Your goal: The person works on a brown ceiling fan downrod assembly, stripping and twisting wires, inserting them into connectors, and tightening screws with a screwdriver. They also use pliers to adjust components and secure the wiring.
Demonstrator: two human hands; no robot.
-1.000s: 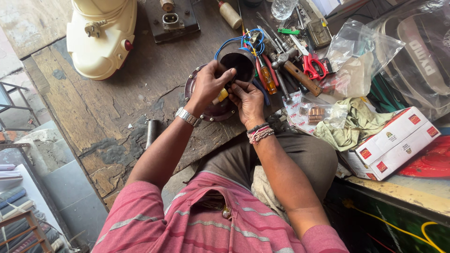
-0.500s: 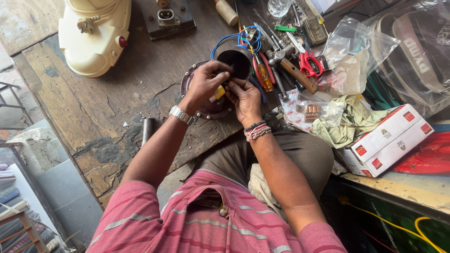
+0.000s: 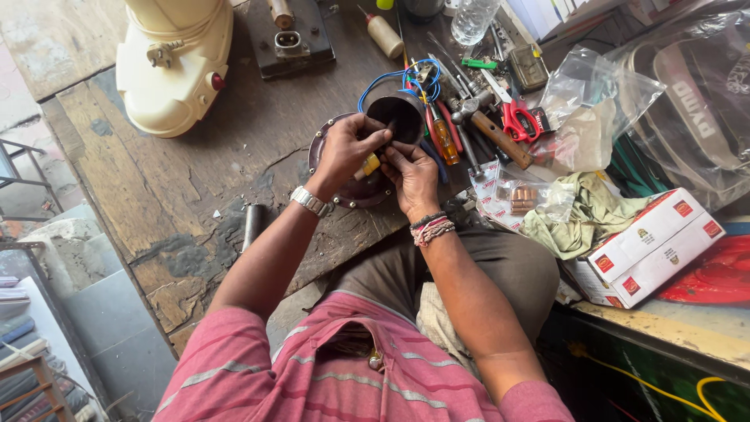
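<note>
Now: L hand (image 3: 344, 152) grips yellow part (image 3: 369, 165) (maybe tool handle), R hand (image 3: 412, 173) pinching; red-white boxes (image 3: 656, 242) far right.

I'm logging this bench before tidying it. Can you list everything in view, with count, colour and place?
Round motor part: one, dark with reddish rim, bench centre, under both hands.
Yellow-handled tool: one, between the hands.
Wires: a bunch, mostly blue, behind the motor part.
Appliance body: one, cream, top left.
Screwdriver: one, amber handle, right of the hands.
Hammer: one, wooden handle, among the tools.
Scissors: one, red handles, right of the hammer.
Cloth: one, olive, at right.
Boxes: two, white and red, stacked at right.
Metal cylinder: one, grey, near bench edge.
Bench: one, worn wood.
Left hand: wristwatch, fingers on the motor part.
Right hand: bead bracelets, fingers at the tool.
</note>
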